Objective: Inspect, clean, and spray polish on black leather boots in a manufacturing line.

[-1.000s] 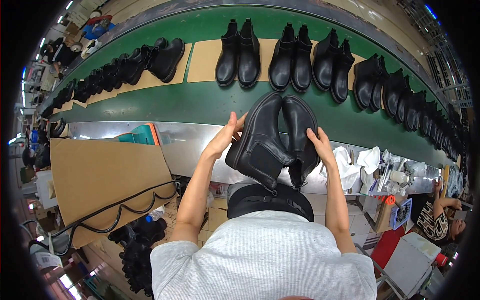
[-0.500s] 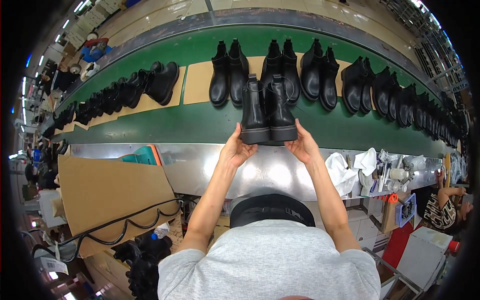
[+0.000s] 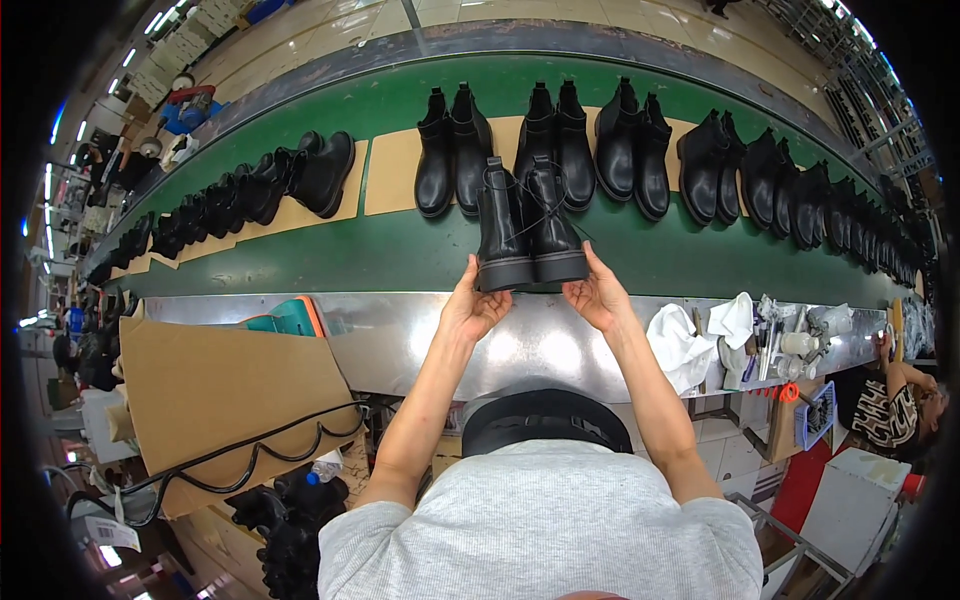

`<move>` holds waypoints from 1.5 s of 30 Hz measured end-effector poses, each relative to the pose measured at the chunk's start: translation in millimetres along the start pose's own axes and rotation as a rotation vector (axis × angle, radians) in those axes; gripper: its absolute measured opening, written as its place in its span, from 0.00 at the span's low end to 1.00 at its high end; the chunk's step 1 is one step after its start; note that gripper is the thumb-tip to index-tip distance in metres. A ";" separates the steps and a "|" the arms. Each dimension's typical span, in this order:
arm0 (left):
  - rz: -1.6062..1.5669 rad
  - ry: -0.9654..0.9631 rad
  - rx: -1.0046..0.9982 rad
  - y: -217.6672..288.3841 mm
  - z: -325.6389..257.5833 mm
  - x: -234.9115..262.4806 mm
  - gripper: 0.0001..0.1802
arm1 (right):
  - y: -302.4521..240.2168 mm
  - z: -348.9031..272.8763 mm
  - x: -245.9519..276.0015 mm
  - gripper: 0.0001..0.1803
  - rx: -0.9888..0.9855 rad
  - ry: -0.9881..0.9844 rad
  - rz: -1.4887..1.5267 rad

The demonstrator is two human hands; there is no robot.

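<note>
A pair of black ankle boots (image 3: 504,225) stands before me at the near edge of the green belt, heels toward me. Thin dark strands, perhaps laces, hang loosely around the shafts. My left hand (image 3: 478,308) cups the heel of the left boot, thumb up its outer side and fingers curled by the sole. On the other side, my right hand (image 3: 600,295) holds the right boot's heel the same way. Whether the soles rest on the belt or are slightly raised, I cannot tell.
More black boots (image 3: 433,165) line the green belt (image 3: 380,245) on cardboard sheets. A metal ledge (image 3: 400,340) runs along its near side, bearing white cloths (image 3: 680,347) and small tools at right. A large cardboard piece (image 3: 230,400) lies left; another person (image 3: 885,405) is far right.
The held boots and both hands have shifted slightly left, as have the boots in the row behind. The thin strands now hang differently, with one reaching down past the right boot.
</note>
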State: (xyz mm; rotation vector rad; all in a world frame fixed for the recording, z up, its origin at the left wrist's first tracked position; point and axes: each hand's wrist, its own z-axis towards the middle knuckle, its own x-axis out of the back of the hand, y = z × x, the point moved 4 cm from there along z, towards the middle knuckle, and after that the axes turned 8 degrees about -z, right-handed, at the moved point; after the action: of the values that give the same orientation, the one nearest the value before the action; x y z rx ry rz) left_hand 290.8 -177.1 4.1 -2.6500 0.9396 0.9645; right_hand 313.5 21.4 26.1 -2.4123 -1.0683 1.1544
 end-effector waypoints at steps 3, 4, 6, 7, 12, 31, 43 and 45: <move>0.002 -0.002 0.010 -3.1 -3.7 -3.0 0.32 | 1.4 -1.4 3.1 0.17 0.007 -0.018 0.008; 0.008 -0.002 0.016 -5.5 -6.4 -4.5 0.32 | 1.5 -2.7 5.1 0.17 0.012 -0.013 0.013; 0.083 -0.032 -0.067 -7.9 -13.3 -7.5 0.32 | 1.6 -6.9 7.0 0.16 0.047 -0.058 0.013; 0.092 -0.031 -0.057 -9.9 -13.9 -7.6 0.32 | 2.2 -8.3 9.5 0.16 0.053 -0.050 0.022; 0.018 -0.053 0.025 -19.2 -11.2 -8.3 0.32 | 10.6 -25.1 25.9 0.17 0.069 -0.062 0.089; -0.172 -0.474 0.397 -54.4 3.9 -33.7 0.24 | 50.7 -58.2 120.6 0.20 0.190 0.000 0.216; 0.163 -0.281 0.116 -62.8 -15.1 -51.3 0.22 | -30.2 -122.0 80.0 0.20 0.809 0.432 -0.730; 0.171 -0.218 0.121 -70.2 -16.0 -46.3 0.22 | -41.4 -125.3 45.9 0.19 0.824 0.211 -0.698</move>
State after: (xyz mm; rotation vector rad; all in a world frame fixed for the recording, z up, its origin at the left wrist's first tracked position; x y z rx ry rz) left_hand 314.8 -104.1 41.8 -2.3389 1.1461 1.1663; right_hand 406.3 92.5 102.7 -1.3293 -0.9724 0.8237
